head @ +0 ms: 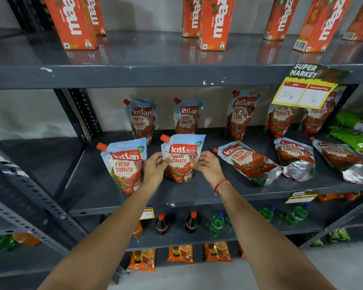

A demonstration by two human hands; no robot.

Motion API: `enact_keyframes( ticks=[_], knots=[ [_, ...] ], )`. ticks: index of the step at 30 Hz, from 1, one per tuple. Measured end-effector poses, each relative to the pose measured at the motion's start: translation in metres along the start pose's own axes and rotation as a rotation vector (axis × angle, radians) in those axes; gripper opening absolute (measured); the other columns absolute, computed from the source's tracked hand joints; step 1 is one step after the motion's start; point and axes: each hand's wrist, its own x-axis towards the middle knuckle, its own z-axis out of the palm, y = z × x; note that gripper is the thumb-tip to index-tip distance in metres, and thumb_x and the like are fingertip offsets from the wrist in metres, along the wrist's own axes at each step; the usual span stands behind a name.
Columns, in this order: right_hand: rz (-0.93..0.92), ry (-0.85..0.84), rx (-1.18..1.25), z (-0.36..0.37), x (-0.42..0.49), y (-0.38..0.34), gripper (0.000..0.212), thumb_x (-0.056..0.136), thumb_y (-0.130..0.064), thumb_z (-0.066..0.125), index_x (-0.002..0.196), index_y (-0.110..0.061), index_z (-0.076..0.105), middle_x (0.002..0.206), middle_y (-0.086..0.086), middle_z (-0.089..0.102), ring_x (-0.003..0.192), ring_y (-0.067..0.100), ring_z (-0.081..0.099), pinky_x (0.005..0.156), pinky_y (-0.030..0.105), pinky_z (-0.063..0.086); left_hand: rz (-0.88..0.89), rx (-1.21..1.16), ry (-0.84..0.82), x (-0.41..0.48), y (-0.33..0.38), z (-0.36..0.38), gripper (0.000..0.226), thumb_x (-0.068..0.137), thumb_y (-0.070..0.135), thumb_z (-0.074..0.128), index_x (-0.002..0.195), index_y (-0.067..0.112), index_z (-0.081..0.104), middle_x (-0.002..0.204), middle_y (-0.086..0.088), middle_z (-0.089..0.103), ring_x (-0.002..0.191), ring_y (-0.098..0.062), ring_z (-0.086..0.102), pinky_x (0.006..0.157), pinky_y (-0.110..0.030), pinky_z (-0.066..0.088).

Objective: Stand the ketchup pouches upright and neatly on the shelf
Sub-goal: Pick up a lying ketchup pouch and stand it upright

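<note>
Several Kissan ketchup pouches sit on the grey middle shelf [176, 197]. My left hand [155, 168] and my right hand [208, 166] grip the sides of one upright pouch [181, 151] in the front row. Left of it another front pouch [125, 164] stands upright. To the right, three pouches lie flat: one [247, 162], a second [294, 158] and a third [342, 160]. In the back row stand upright pouches [142, 120], [188, 117], [242, 114], and two more [281, 120] partly behind a price tag.
A yellow price tag [306, 88] hangs from the upper shelf edge. Orange juice cartons [214, 21] stand on the top shelf. Green snack bags [356, 130] lie at the right end. Cola and green bottles [191, 222] stand on the shelf below. A perforated upright post [82, 114] bounds the left.
</note>
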Motion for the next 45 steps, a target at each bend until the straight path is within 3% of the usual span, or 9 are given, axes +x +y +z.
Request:
enact_keyframes(
  ticks=[5,9,16,20,23,30,34,37,45],
  knots=[
    [0.01,-0.001,0.04,0.003,-0.006,0.008,0.028,0.079,-0.008,0.072,0.102,-0.015,0.058,0.093,-0.002,0.067,0.087,0.007,0.065,0.074,0.02,0.055,0.012,0.129,-0.065,-0.006,-0.012,-0.002,0.026,0.09,0.029,0.056,0.113,0.016,0.058,0.115,-0.002,0.065,0.109,-0.015,0.06,0.084,-0.02,0.049],
    [0.044,-0.093,-0.013,0.009,-0.011,0.011,0.028,0.083,-0.013,0.069,0.108,-0.013,0.057,0.105,0.001,0.066,0.097,0.012,0.064,0.081,0.023,0.054,-0.061,0.352,-0.25,-0.01,-0.027,-0.012,0.05,0.087,0.019,0.062,0.132,0.008,0.044,0.132,-0.008,0.056,0.121,-0.022,0.052,0.104,-0.038,0.043],
    [0.022,-0.089,-0.053,0.006,-0.019,0.02,0.024,0.083,-0.019,0.069,0.103,-0.016,0.056,0.099,-0.005,0.066,0.095,0.007,0.063,0.075,0.014,0.055,0.01,0.472,-0.19,-0.017,-0.032,-0.015,0.044,0.082,0.02,0.068,0.121,0.005,0.053,0.116,-0.009,0.066,0.074,0.004,0.062,0.065,-0.005,0.048],
    [0.004,0.025,-0.05,0.001,-0.02,0.016,0.046,0.079,-0.019,0.073,0.12,-0.008,0.054,0.108,0.005,0.064,0.1,0.015,0.062,0.083,0.021,0.052,0.059,0.465,0.086,-0.046,-0.03,-0.002,0.044,0.082,0.025,0.069,0.118,0.006,0.051,0.112,-0.009,0.061,0.095,-0.019,0.06,0.085,-0.032,0.051],
    [-0.033,0.15,0.001,-0.022,-0.017,0.004,0.04,0.079,-0.018,0.073,0.114,-0.007,0.059,0.1,0.006,0.064,0.092,0.014,0.061,0.077,0.015,0.049,0.119,0.436,0.303,-0.075,-0.033,0.022,0.031,0.085,0.027,0.064,0.107,0.012,0.049,0.104,-0.005,0.053,0.087,-0.014,0.054,0.077,-0.03,0.045],
    [-0.088,0.237,-0.339,-0.113,0.007,-0.024,0.024,0.084,-0.008,0.064,0.106,0.002,0.063,0.106,0.02,0.068,0.1,0.029,0.064,0.092,0.031,0.051,0.134,0.406,0.047,-0.065,-0.02,0.117,0.01,0.087,0.012,0.061,0.095,0.007,0.061,0.088,-0.007,0.064,0.08,-0.014,0.058,0.075,-0.025,0.044],
    [-0.053,0.093,-0.784,-0.183,0.02,-0.034,0.032,0.086,-0.022,0.063,0.111,-0.003,0.064,0.115,0.019,0.066,0.109,0.033,0.06,0.095,0.04,0.049,0.048,0.487,-0.014,-0.035,-0.011,0.183,0.024,0.085,0.015,0.063,0.105,0.002,0.061,0.105,-0.014,0.067,0.089,-0.015,0.058,0.071,-0.019,0.044],
    [0.048,-0.104,-1.021,-0.215,0.024,-0.027,0.045,0.09,-0.029,0.057,0.126,-0.003,0.054,0.129,0.021,0.057,0.119,0.035,0.053,0.101,0.04,0.044,-0.157,0.443,0.049,-0.013,-0.014,0.22,0.038,0.086,0.022,0.06,0.118,0.004,0.053,0.123,-0.017,0.059,0.111,-0.028,0.056,0.093,-0.04,0.047],
    [0.121,-0.304,-1.028,-0.217,0.02,-0.016,0.049,0.088,-0.034,0.053,0.13,-0.01,0.049,0.134,0.015,0.055,0.122,0.035,0.051,0.1,0.036,0.042,-0.406,0.354,0.152,-0.013,-0.032,0.252,0.045,0.089,0.026,0.053,0.129,0.01,0.039,0.127,-0.019,0.056,0.112,-0.035,0.056,0.094,-0.045,0.05]
  ],
)
